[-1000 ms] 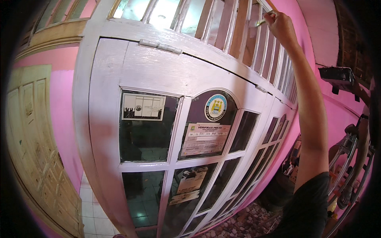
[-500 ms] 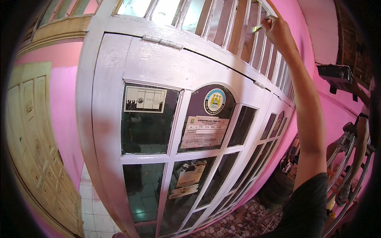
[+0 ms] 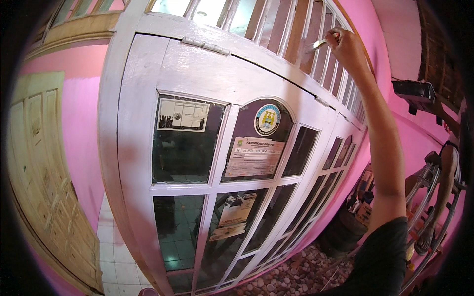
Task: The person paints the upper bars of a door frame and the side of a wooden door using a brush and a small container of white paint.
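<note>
My right hand (image 3: 347,48), at the end of a raised arm with a black sleeve, is closed around a paintbrush (image 3: 317,46). Its pale bristles point left and meet the slats above the door, though I cannot tell exactly which slat they touch. These upright slats (image 3: 292,30) are partly white, with brown faces between them. Below them is the white wooden door (image 3: 197,69), with a metal hinge (image 3: 206,45) along its top edge and dark glass panes carrying stickers and papers. My left hand is out of view.
Another person's bare limb (image 3: 447,163) shows beside a metal ladder (image 3: 423,185) at the right. Above it is a black paint tray (image 3: 414,93). Pebbles (image 3: 291,276) cover the ground by a dark round container (image 3: 340,234). An unpainted wooden door (image 3: 42,163) stands left.
The brush has swung lower and to the left along the slats, still in my right hand. My view has shifted slightly, so the door's panes sit a little higher.
</note>
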Tool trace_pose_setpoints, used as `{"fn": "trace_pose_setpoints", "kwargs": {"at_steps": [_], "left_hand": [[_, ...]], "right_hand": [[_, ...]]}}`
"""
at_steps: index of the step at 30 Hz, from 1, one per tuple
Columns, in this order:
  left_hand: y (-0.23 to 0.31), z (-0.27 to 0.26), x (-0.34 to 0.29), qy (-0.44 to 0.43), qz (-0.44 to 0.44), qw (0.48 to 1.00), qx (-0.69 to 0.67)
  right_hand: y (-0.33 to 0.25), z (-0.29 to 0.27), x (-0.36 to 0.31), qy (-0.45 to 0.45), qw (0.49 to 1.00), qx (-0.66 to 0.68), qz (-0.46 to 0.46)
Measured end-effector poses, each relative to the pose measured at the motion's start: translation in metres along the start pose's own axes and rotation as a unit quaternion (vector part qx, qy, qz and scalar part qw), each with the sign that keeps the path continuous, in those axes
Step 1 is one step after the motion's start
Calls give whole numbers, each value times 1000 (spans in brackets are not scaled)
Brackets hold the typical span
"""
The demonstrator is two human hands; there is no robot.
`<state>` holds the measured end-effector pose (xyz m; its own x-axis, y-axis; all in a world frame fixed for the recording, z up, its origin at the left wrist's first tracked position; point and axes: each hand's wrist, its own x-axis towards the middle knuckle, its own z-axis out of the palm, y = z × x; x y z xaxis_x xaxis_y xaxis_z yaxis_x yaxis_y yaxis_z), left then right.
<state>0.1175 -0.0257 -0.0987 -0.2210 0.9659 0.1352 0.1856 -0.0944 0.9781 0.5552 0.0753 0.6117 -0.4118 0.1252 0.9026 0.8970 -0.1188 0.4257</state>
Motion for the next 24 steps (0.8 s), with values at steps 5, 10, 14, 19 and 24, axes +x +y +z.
{"fn": "trace_pose_setpoints", "kwargs": {"at_steps": [5,10,14,19,24], "left_hand": [[-21,-4,0,12,33,998,48],[-27,-2,1,11,42,998,52],[-39,-2,1,12,41,997,62],[-12,3,-9,16,60,998,20],[-11,3,-14,26,66,997,36]], "right_hand": [[3,-1,-8,-147,985,47,72],[-7,-9,-22,-66,997,40,21],[4,0,-20,-105,991,73,45],[10,0,-20,-36,996,74,29],[15,4,-4,49,997,49,37]]}}
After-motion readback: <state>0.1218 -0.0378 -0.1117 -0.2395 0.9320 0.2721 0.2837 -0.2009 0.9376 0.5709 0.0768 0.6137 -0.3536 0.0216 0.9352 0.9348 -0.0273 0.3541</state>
